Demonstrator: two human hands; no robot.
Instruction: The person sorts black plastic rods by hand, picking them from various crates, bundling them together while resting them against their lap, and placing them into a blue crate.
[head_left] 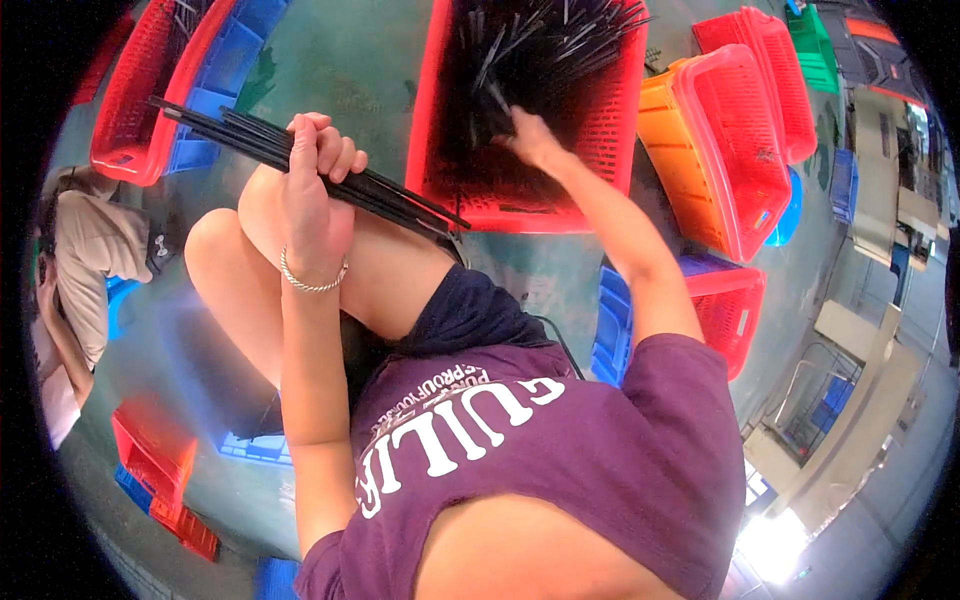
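Note:
My left hand [318, 205] is closed round a bundle of thin black rods [390, 198], held slantwise above my knees. The rods' ends stick out on both sides of the fist. A red plastic basket [520, 218] stands in front of me, with a heap of loose black rods [545, 45] in its far part. My right hand [528, 138] reaches into this basket. Its fingers are closed on some black rods [494, 98], a little blurred, just short of the heap.
An orange crate [672, 150] and red baskets [745, 130] stand to the right, with another red basket [730, 310] by my right elbow. At the far left are a red basket [160, 120] and a blue crate [225, 75]. Another person [95, 260] sits at the left edge.

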